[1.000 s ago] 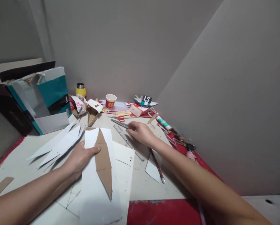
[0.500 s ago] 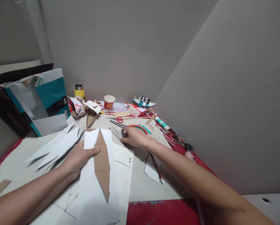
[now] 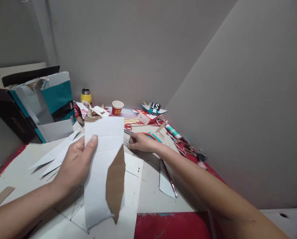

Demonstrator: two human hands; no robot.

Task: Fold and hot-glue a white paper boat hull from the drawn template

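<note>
My left hand (image 3: pixel 77 161) grips a long white cardboard strip (image 3: pixel 100 172) by its left edge, thumb on the front; the strip is raised above the table. At its lower right is a brown cardboard piece (image 3: pixel 115 184), creased and pointed at the ends; how it is attached, if at all, I cannot tell. My right hand (image 3: pixel 143 142) reaches forward to a metal ruler (image 3: pixel 126 140), fingers curled closed at its near end. Orange-handled scissors (image 3: pixel 150 135) lie just beyond that hand, partly covered by it. A dark red pencil (image 3: pixel 170 181) rests across a white offcut (image 3: pixel 165 186).
White pointed cutouts (image 3: pixel 55 156) lie at left before a torn teal-and-white box (image 3: pixel 57 103). Along the back stand a yellow jar (image 3: pixel 86 97), a red paper cup (image 3: pixel 117 109) and a small boat-like model (image 3: pixel 153 108). A glue tube (image 3: pixel 173 131) lies at right.
My left hand has lifted and tilted the white strip toward me. The brown piece has shifted right and now shows only in part. My right hand stays by the ruler, nearly unmoved.
</note>
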